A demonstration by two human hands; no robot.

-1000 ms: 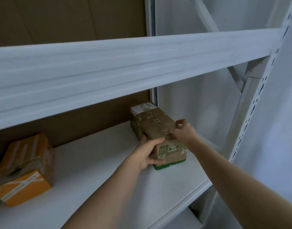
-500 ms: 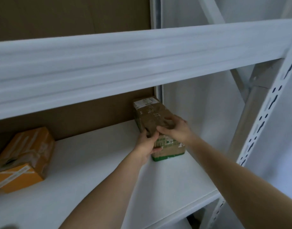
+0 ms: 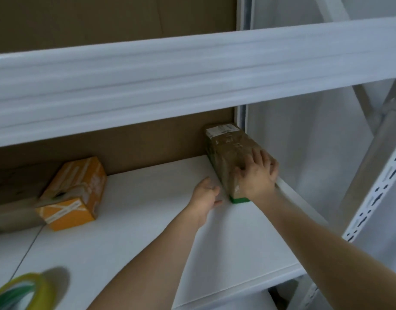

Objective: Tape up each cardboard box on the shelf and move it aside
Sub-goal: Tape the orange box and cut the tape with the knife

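Note:
A long brown taped cardboard box (image 3: 226, 148) with a white label and a green bottom edge lies at the far right end of the white shelf (image 3: 134, 231), against the back wall. My right hand (image 3: 257, 175) lies flat on top of its near end, fingers spread. Just left of the box, my left hand (image 3: 205, 195) hovers relaxed over the shelf, apart from the box. An orange cardboard box (image 3: 74, 193) with tape strips sits at the left of the shelf. A roll of yellowish tape (image 3: 22, 291) lies at the bottom left corner.
A white shelf beam (image 3: 192, 70) crosses overhead. A perforated white upright (image 3: 376, 189) stands at the right. Brown cardboard (image 3: 125, 144) lines the back. Another brown package (image 3: 11, 215) lies partly out of view at the far left.
My left hand has let go of the brown box's side and dropped toward the shelf. My right hand has flattened on the box top. The view shifted, bringing the tape roll in.

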